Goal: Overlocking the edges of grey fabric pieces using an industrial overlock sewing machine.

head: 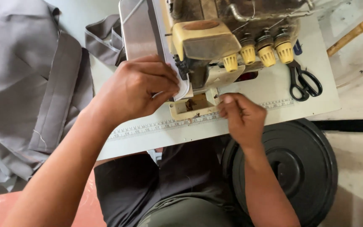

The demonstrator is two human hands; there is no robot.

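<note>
A worn cream overlock sewing machine (pixel 209 42) with three yellow tension knobs (pixel 267 54) stands on a white table (pixel 274 90). My left hand (pixel 137 86) curls against the machine's left side, fingers pinched on a thin white piece (pixel 185 86) by the needle area. My right hand (pixel 240 115) is closed at the machine's front base, fingertips touching near the open lower plate (pixel 192 105); whether it holds anything is hidden.
Grey fabric (pixel 26 80) is heaped over the table's left side, with more (pixel 103 40) behind my left hand. Black scissors (pixel 303 82) lie at the right. A measuring strip (pixel 156 126) runs along the table's front edge. A round black lid (pixel 295 162) sits below right.
</note>
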